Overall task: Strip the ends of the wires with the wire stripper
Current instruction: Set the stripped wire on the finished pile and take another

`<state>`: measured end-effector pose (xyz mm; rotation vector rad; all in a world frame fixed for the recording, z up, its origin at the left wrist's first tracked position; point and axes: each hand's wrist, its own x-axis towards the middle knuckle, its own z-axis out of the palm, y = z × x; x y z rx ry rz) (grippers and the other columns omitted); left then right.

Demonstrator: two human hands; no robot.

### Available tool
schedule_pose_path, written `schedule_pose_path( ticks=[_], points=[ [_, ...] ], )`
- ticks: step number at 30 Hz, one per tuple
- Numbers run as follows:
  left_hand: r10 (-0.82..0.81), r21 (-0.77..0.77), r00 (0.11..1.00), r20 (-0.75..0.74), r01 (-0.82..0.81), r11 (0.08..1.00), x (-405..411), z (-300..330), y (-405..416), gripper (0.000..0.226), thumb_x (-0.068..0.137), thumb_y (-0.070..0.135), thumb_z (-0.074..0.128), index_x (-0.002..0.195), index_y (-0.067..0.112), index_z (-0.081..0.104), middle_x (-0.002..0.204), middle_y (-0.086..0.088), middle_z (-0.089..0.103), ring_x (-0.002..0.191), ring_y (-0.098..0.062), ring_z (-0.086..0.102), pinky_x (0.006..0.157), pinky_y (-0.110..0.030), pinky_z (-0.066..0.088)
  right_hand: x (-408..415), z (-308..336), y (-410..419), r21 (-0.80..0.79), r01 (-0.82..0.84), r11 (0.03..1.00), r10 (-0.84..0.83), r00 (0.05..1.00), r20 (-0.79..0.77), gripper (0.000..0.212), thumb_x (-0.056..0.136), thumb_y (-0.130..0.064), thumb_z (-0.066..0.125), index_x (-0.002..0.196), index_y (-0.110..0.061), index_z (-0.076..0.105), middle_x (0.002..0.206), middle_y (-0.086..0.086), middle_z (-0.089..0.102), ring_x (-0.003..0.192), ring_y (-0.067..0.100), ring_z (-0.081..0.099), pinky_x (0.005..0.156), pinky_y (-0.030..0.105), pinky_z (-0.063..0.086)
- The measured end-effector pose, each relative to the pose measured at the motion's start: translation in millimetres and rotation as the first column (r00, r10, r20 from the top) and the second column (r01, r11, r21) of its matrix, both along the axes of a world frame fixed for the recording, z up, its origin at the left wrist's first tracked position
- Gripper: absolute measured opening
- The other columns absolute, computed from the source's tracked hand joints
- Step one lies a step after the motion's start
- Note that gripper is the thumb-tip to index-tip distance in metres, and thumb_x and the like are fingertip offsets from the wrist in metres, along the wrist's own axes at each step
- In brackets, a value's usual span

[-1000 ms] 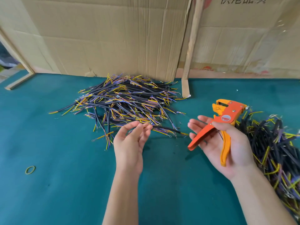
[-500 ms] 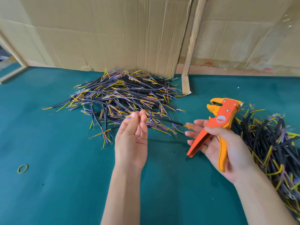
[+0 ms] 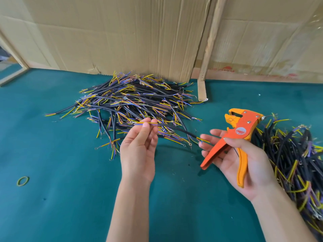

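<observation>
Teal-covered table (image 3: 70, 198) backed by upright cardboard sheets (image 3: 122, 35).

Stripper (image 3: 242, 131): glossy orange plastic, small metal rivets. Wires (image 3: 132, 103): matt black sheathing, bare metal ends. Table (image 3: 61, 206): matt teal cloth; backing of creased cardboard (image 3: 122, 35).

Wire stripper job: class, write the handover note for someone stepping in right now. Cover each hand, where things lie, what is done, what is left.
Left hand: fingers pinch one cable by its coloured end, lifted above the table.
Right hand: holds the orange wire stripper, thumb on top; its fingertips touch the cable's far end.
Main pile lies ahead, by the cardboard; a second pile lies at the right.
Done: one cable picked out.
Left: put its end in the stripper, squeeze, then go on through the pile.
</observation>
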<state>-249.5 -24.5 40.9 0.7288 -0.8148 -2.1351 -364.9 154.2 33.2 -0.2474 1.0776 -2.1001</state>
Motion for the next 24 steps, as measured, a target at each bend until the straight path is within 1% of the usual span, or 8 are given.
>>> schedule_pose_path(
  ticks=[2,5,9,13,19,24],
  points=[
    [0.046,-0.064,0.998,0.044,-0.044,0.997,0.0,-0.6,0.1,0.020,0.098,0.007,0.061,0.080,0.013,0.068,0.101,-0.008,0.074,0.076,-0.010,0.068,0.063,-0.014,0.052,0.1,0.2,-0.5,-0.001,0.004,1.000,-0.004,1.000,0.010,0.043,0.083,-0.015,0.058,0.122,0.004,0.060,0.121,0.034,0.067,0.102,0.042,0.071,0.080,0.042,0.061],
    [0.099,-0.153,0.992,0.082,-0.085,0.985,-1.0,-0.8,0.7,0.028,0.097,0.007,0.063,0.072,0.015,0.071,0.097,-0.007,0.074,0.076,-0.012,0.065,0.062,-0.016,0.048,-0.6,0.5,-1.1,0.000,0.013,1.000,-0.013,1.000,0.021,0.041,0.084,-0.014,0.055,0.121,0.003,0.060,0.120,0.034,0.067,0.103,0.042,0.071,0.080,0.042,0.061],
    [0.118,-0.162,0.988,0.097,-0.101,0.982,-0.8,-0.8,1.4,0.021,0.096,0.010,0.065,0.077,0.016,0.074,0.091,-0.005,0.074,0.075,-0.012,0.065,0.061,-0.016,0.048,-1.0,0.7,-2.4,-0.002,0.023,1.000,-0.023,0.999,0.028,0.039,0.083,-0.013,0.055,0.119,0.003,0.061,0.118,0.034,0.067,0.103,0.042,0.071,0.079,0.042,0.061],
    [0.131,-0.150,0.984,0.117,-0.113,0.982,-1.4,-0.7,0.5,0.019,0.092,0.012,0.070,0.075,0.018,0.077,0.080,0.000,0.073,0.071,-0.010,0.064,0.059,-0.015,0.048,-1.7,-0.2,-2.4,0.011,0.023,1.000,-0.024,0.999,0.023,0.040,0.083,-0.013,0.056,0.119,0.003,0.061,0.119,0.034,0.067,0.101,0.041,0.072,0.080,0.043,0.061],
    [0.129,-0.150,0.985,0.111,-0.111,0.982,-0.5,-2.9,-0.7,0.009,0.091,0.012,0.071,0.083,0.014,0.074,0.079,-0.002,0.071,0.065,-0.008,0.061,0.057,-0.015,0.048,-1.7,-2.0,-2.2,0.011,0.006,1.000,-0.006,1.000,0.003,0.045,0.080,-0.016,0.060,0.121,0.003,0.061,0.119,0.033,0.067,0.094,0.038,0.071,0.079,0.042,0.061],
    [0.133,-0.135,0.984,0.122,-0.117,0.984,-1.9,-5.0,-1.4,0.007,0.089,0.012,0.074,0.082,0.012,0.073,0.079,-0.004,0.072,0.065,-0.009,0.065,0.056,-0.015,0.049,-2.5,-2.8,-2.3,0.000,-0.005,1.000,0.005,1.000,-0.012,0.050,0.077,-0.016,0.064,0.124,0.003,0.060,0.116,0.030,0.068,0.094,0.039,0.070,0.080,0.043,0.060]
  ],
)
